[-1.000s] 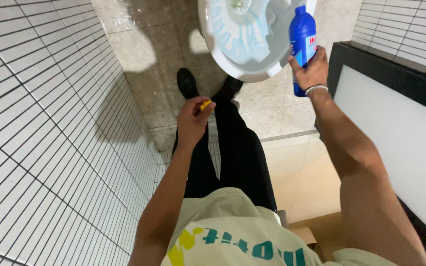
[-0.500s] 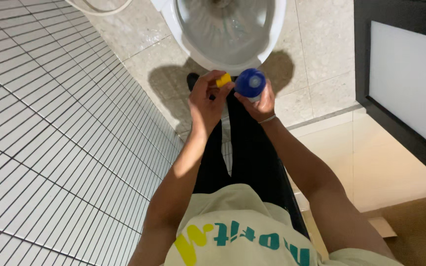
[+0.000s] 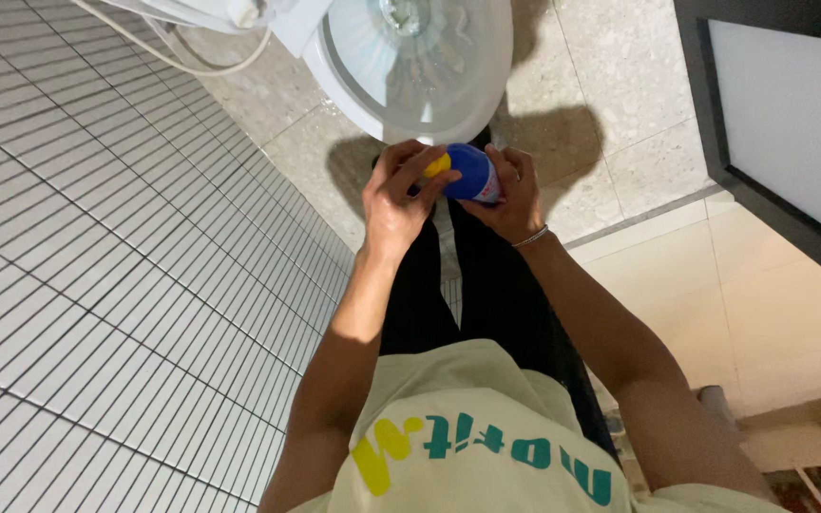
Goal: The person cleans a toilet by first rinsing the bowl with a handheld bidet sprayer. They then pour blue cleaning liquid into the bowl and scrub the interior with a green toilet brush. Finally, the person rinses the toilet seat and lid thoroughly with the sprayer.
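Observation:
I look straight down at a blue cleaner bottle (image 3: 470, 173) held in front of my legs. My right hand (image 3: 513, 195) wraps around its body. My left hand (image 3: 394, 199) pinches a small yellow cap (image 3: 437, 166) at the bottle's top, fingers curled around it. Just beyond my hands stands a white toilet bowl (image 3: 486, 81) with water inside. A thin bracelet circles my right wrist.
A white tiled wall (image 3: 97, 285) runs along the left. A white hose (image 3: 192, 62) and fitting hang at the top left beside the bowl. Speckled grey floor tiles (image 3: 610, 95) surround the toilet. A dark-framed panel (image 3: 781, 123) stands at the right.
My right hand brought the blue bottle down from beside the bowl to meet my left hand. The yellow cap now sits against the bottle's top, and the view has shifted slightly.

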